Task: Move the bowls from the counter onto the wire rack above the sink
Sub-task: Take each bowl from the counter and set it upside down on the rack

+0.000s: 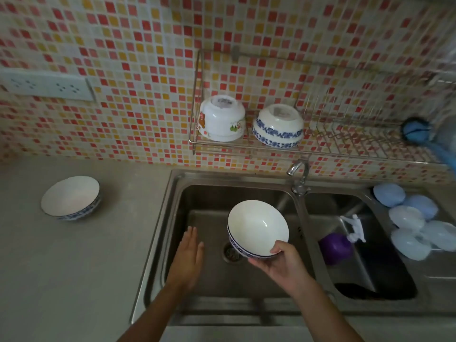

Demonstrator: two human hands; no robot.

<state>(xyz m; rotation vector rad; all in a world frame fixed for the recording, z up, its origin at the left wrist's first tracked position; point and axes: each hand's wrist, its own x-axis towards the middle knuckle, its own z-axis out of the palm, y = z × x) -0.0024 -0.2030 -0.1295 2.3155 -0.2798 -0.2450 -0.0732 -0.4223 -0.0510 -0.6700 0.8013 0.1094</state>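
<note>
Right then — my right hand [283, 264] had its fingers clamped on the blue-rimmed bowl [257, 228] over the sink [177, 183], left hand [188, 253] flat, fingers apart. Mid-carry, I judged — next, flip it onto the wire rack [345, 141]; another bowl [70, 197] waited on the tabletop [74, 267].

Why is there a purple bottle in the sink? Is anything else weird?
The purple spray bottle lies tipped on its side in the right basin, not standing up. Otherwise nothing stands out: two bowls sit upside down on the wire rack, and none looks broken.
</note>
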